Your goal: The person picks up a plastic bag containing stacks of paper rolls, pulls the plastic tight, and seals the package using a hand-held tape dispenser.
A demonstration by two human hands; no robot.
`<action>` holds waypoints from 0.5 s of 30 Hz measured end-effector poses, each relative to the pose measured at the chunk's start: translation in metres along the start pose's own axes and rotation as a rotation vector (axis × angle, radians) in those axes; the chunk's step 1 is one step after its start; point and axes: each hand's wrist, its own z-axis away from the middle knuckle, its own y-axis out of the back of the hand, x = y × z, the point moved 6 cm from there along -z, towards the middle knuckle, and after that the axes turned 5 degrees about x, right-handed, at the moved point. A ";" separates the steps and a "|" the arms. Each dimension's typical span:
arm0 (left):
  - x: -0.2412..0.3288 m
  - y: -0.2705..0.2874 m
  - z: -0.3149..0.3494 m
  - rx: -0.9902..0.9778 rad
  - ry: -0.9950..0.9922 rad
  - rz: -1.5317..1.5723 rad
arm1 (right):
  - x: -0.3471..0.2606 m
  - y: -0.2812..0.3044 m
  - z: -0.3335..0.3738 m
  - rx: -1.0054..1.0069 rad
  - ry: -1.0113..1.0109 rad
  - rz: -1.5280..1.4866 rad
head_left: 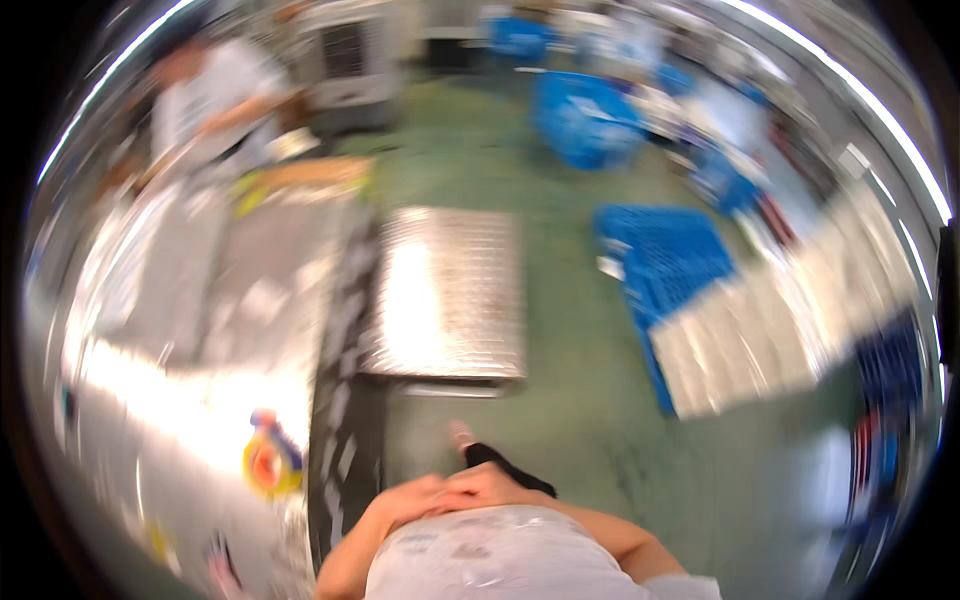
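Note:
In front of my waist, my left hand (418, 497) and my right hand (488, 486) meet and overlap. Blur smears the fingers, so I cannot make out whether they are clasped or hold anything small. Nothing sticks out from between them. A low, flat stack with a shiny silver, bubble-textured top (455, 300) lies ahead of me. On the metal-topped table (160, 470) to my left sits a yellow, red and blue tape dispenser (270, 460), apart from both hands.
Another person (225, 95) works at the table's far left end. A blue plastic pallet (670, 250) lies on the green floor (570, 330) at right, beside a row of whitish packages (750, 340). A large blue bag (585, 120) stands farther back.

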 end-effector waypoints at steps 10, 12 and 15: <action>0.028 0.065 0.006 0.340 -0.172 0.507 | 0.012 0.002 -0.131 -0.417 0.121 -0.003; 0.019 0.072 0.013 0.540 -0.223 0.753 | 0.023 -0.009 -0.149 -0.399 0.075 0.051; -0.002 0.107 0.044 1.132 -0.154 0.579 | 0.031 -0.029 -0.174 -0.433 0.089 0.241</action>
